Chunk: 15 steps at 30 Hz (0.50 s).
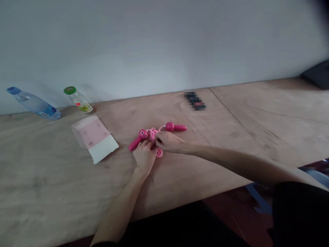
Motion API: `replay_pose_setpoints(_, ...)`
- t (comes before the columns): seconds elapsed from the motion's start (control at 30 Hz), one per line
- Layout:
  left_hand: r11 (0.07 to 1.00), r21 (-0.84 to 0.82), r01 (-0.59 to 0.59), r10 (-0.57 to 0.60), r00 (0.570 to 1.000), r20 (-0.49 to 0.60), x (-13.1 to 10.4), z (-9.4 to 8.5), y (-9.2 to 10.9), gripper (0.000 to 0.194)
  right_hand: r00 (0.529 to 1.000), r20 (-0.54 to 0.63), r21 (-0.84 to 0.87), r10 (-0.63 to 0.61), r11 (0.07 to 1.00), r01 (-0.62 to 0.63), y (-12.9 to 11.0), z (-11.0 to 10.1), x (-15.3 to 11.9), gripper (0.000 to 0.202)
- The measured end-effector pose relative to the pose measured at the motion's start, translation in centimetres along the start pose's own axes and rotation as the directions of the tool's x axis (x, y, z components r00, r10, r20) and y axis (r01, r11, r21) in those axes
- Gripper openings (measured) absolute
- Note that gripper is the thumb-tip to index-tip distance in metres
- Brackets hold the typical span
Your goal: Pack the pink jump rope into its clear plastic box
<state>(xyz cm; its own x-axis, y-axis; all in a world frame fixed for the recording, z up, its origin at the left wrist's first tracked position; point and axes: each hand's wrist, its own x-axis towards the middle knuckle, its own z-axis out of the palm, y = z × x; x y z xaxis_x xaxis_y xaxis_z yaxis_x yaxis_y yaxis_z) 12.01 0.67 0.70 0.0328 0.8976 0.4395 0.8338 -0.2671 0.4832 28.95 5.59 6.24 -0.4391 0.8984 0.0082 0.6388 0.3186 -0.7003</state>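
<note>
A pink jump rope point(152, 133) lies on the wooden table, its cord gathered in a bundle. One dark pink handle point(135, 142) with an animal-face head points down to the left. The other handle point(180, 128) lies off to the right, its cord running back to the bundle. My left hand point(145, 157) is closed at the lower side of the bundle, and a cord loop shows beside its thumb. From the right, my right hand point(167, 141) pinches the middle of the cord. The fingertips of both hands meet there and hide part of the cord.
Left of the hands lies a pink and white package point(99, 137). Behind it, a green-capped glass bottle point(81, 101) and a blue-capped plastic bottle point(38, 104) stand near the wall. A blurred-out dark object point(195, 100) lies at the back. The table's front edge runs below my arms.
</note>
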Motion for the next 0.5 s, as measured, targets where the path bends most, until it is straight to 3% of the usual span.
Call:
replay_pose_setpoints(0.07, 1.0, 0.0, 0.002, -0.002, 1.0, -0.007, 0.0, 0.1, 0.0, 0.008, 0.987, 0.034, 0.05, 0.159, 0.986, -0.161, -0.7, 0.2, 0.1, 0.031)
replay_pose_setpoints(0.17, 0.999, -0.027, -0.036, 0.036, 0.999, -0.018, -0.1, 0.5, 0.0, 0.016, 0.885, 0.165, 0.268, 0.435, 0.844, -0.465, -1.2, 0.5, 0.4, 0.035)
replay_pose_setpoints(0.23, 0.995, -0.068, -0.071, 0.07, 0.997, -0.019, 0.0, 0.8, 0.0, 0.021, 0.824, 0.247, 0.356, 0.51, 0.743, -0.566, -1.2, 0.3, 0.6, 0.037)
replay_pose_setpoints(0.27, 0.993, -0.085, -0.086, 0.084, 0.996, -0.019, 0.1, 0.9, -0.1, 0.022, 0.83, 0.256, 0.352, 0.495, 0.752, -0.557, -1.1, 0.1, 0.7, 0.038)
replay_pose_setpoints(0.33, 0.989, -0.103, -0.11, 0.108, 0.994, -0.024, 0.3, 1.2, -0.2, 0.025, 0.92, 0.196, 0.235, 0.339, 0.894, -0.38, -0.8, -0.7, 0.6, 0.036)
replay_pose_setpoints(0.4, 0.985, -0.113, -0.128, 0.124, 0.992, -0.037, 0.4, 1.3, -0.3, 0.027, 0.99, 0.134, 0.02, 0.045, 0.999, -0.048, -0.4, -1.7, 0.4, 0.028)
replay_pose_setpoints(0.43, 0.983, -0.124, -0.138, 0.133, 0.99, -0.042, 0.4, 1.4, -0.3, 0.028, 0.988, 0.127, -0.079, -0.09, 0.992, 0.1, -0.3, -2.1, 0.4, 0.022)
replay_pose_setpoints(0.5, 0.977, -0.152, -0.152, 0.147, 0.988, -0.041, 0.5, 1.5, -0.4, 0.027, 0.958, 0.151, -0.213, -0.243, 0.938, 0.272, 0.0, -2.5, 0.2, 0.02)
